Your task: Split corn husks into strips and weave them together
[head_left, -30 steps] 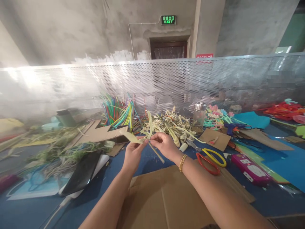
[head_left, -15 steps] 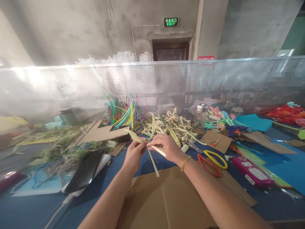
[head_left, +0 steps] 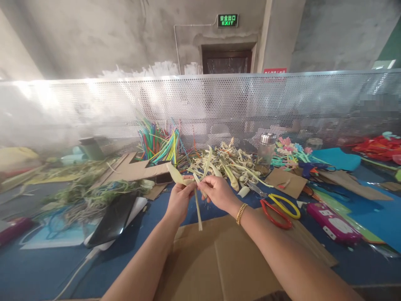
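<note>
My left hand [head_left: 179,202] pinches a bundle of pale corn husk strips [head_left: 174,174] between thumb and fingers; one broad piece points up to the left, and a narrow strip hangs down below. Right beside it, my right hand [head_left: 221,195] is closed on another piece of the same husk, its fingertips close to the left ones. Where the strips cross is partly hidden by the fingers. Both hands are over the blue table, just beyond a brown cardboard sheet [head_left: 200,259]. Behind them lies a heap of dried husks [head_left: 233,161].
Scissors [head_left: 277,213] with red and yellow handles lie right of my right hand. A glass jar [head_left: 266,148], paper flowers [head_left: 291,148] and a magenta case [head_left: 333,223] are farther right. Left are a black phone [head_left: 109,228], tangled green fibres [head_left: 103,200] and coloured stems [head_left: 158,144]. A perforated metal screen [head_left: 175,98] stands behind.
My right hand has turned, and the husk piece in it no longer points out toward the lower right. The hanging strip has swung slightly left. The camera view has shifted a little.
</note>
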`<act>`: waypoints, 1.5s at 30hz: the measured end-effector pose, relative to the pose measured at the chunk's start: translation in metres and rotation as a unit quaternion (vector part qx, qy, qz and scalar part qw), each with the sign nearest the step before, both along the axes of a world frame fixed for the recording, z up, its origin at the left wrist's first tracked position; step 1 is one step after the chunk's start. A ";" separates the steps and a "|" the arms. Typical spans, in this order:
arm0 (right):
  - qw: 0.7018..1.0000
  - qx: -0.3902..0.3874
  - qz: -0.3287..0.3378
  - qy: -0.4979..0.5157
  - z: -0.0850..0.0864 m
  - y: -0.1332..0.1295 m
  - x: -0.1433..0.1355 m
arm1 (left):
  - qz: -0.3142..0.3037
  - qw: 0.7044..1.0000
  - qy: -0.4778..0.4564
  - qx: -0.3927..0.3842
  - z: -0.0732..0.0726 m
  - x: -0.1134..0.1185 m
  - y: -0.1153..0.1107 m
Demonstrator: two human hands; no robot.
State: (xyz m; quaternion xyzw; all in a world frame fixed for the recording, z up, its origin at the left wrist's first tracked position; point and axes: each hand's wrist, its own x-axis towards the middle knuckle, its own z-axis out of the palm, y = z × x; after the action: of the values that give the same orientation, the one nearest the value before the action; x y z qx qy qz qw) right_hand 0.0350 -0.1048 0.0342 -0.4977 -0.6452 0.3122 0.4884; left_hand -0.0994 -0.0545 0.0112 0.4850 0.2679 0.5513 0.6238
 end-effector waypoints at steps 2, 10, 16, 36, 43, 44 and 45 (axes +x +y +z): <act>1.000 -0.027 -0.010 -0.004 -0.001 0.001 0.000 | 0.013 1.000 -0.004 -0.008 -0.002 0.001 0.001; 0.987 -0.110 0.013 0.116 -0.003 0.006 -0.001 | 0.007 1.000 0.005 0.001 -0.005 0.002 0.002; 0.984 -0.125 0.014 0.126 0.003 0.003 0.002 | 0.011 1.000 0.008 -0.008 -0.002 0.004 -0.003; 0.863 0.204 -0.186 -0.422 0.003 -0.006 0.000 | 0.068 0.997 0.030 -0.021 -0.006 0.004 0.002; 0.864 0.216 -0.163 -0.425 0.002 -0.007 -0.004 | 0.058 0.998 0.011 -0.030 -0.006 0.006 0.001; 0.858 0.215 -0.164 -0.438 0.003 -0.007 -0.004 | 0.051 0.998 0.013 -0.026 -0.005 0.006 0.001; 0.852 0.213 -0.168 -0.448 0.003 -0.008 -0.005 | 0.048 0.999 0.014 -0.023 -0.005 0.006 0.000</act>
State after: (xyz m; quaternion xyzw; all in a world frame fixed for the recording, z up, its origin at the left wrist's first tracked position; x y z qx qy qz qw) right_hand 0.0300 -0.1128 0.0377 -0.5682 -0.7515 -0.1763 0.2851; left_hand -0.0938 -0.0542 0.0063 0.4652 0.3118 0.5673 0.6037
